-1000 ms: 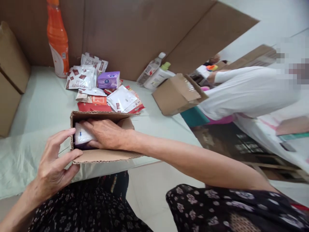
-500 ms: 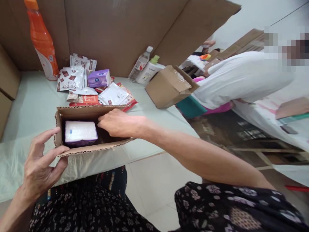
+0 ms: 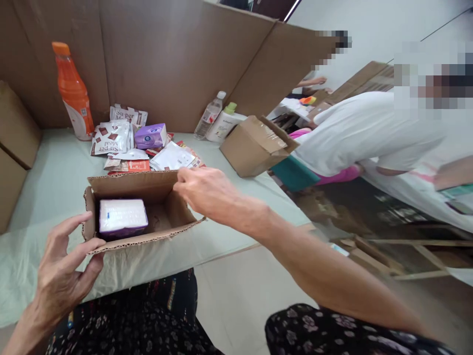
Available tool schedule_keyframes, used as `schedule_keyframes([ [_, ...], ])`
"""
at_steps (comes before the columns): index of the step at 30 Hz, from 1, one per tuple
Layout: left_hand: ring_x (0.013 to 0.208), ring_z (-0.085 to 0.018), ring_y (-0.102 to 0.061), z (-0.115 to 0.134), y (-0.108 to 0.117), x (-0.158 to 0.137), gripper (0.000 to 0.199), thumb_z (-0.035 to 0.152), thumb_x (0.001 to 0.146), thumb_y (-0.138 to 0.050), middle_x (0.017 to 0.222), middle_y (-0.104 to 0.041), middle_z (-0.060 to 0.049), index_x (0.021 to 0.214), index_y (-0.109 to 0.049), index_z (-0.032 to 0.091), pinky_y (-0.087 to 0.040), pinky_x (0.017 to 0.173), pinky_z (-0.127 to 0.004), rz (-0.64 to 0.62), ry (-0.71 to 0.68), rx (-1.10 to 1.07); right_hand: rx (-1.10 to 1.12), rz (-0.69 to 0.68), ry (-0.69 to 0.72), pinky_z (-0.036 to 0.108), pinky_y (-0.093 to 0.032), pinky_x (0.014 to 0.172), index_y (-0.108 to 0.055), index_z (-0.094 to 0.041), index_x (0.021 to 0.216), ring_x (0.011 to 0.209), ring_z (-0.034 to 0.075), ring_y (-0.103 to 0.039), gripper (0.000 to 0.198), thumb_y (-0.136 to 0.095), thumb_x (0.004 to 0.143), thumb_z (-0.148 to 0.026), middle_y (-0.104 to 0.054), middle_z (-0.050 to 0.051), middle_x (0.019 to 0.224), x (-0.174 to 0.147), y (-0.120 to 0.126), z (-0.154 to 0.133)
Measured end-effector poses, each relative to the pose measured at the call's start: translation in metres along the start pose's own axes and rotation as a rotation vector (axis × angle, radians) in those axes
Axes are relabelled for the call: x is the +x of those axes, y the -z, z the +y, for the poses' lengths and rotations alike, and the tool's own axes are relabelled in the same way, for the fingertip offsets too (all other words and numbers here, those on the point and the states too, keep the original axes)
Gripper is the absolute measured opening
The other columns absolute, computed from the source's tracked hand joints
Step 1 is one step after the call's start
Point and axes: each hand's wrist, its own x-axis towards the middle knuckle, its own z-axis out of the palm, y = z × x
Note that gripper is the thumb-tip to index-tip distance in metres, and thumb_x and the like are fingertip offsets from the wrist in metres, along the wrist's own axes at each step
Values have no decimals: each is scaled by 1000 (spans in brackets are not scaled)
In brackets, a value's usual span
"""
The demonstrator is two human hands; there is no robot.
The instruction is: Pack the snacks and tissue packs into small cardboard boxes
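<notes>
An open-topped cardboard box (image 3: pixel 148 238) stands at the table's front edge. Inside its left half lies a tissue pack (image 3: pixel 123 215) with a white top and purple sides; brown cardboard shows in the right half. My left hand (image 3: pixel 61 261) grips the box's near left corner, fingertips on the left wall and rim. At the opposite end, my right hand (image 3: pixel 203 192) is closed over the rim by the far right corner, its fingertips partly hidden. Behind the box are white "Super Meal" sachets (image 3: pixel 111 137), a second purple tissue pack (image 3: pixel 150 136) and a white packet (image 3: pixel 172 157).
An orange bottle (image 3: pixel 74 93) stands at the back left, near a cardboard panel (image 3: pixel 166 59). Further right are a clear bottle (image 3: pixel 210 114), a white bottle with a green cap (image 3: pixel 225 122) and a tilted carton (image 3: pixel 254 146). A person in white (image 3: pixel 362 123) works at the right.
My right hand has come up from inside the box and moved right to its rim. The left hand keeps its hold. The view has shifted, so the background sits lower.
</notes>
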Motion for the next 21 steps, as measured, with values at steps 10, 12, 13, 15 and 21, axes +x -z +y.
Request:
schedule_keyframes([
  [10, 116, -30, -65, 4, 3, 0, 18, 8, 91, -71, 138, -62, -12, 99, -69, 23, -57, 88, -46, 22, -28, 59, 1467, 309, -363, 29, -47, 55, -65, -21, 87, 55, 13, -55, 22, -68, 79, -42, -63, -2, 68, -4, -115, 41],
  [12, 116, -31, -65, 7, 5, -2, 17, 9, 91, -70, 138, -62, -12, 100, -69, 24, -57, 87, -49, 14, -9, 65, 1568, 245, -329, 29, -49, 60, -62, -21, 85, 61, 14, -59, 27, -74, 75, -43, -65, -2, 72, 0, -122, 34],
  [13, 116, -32, -65, 8, 6, -3, 17, 9, 92, -69, 138, -62, -12, 100, -69, 25, -58, 87, -50, 14, 4, 65, 1575, 223, -303, 30, -52, 65, -62, -21, 86, 67, 14, -62, 28, -75, 75, -44, -67, 0, 76, 1, -123, 31],
  [15, 117, -33, -66, 8, 5, -5, 19, 10, 91, -69, 141, -61, -10, 101, -69, 26, -58, 87, -52, 18, 36, 56, 1521, 206, -256, 34, -55, 78, -67, -20, 90, 85, 18, -68, 28, -75, 78, -44, -74, 4, 92, -1, -120, 30],
  [21, 128, -36, -61, 7, -4, -13, 59, 9, 84, -66, 164, -44, 8, 128, -68, 48, -57, 91, -60, 47, 109, -66, 1161, 351, -237, 45, -52, 103, -78, -24, 96, 128, 28, -63, 19, -64, 84, -29, -70, 9, 137, -4, -95, 71],
])
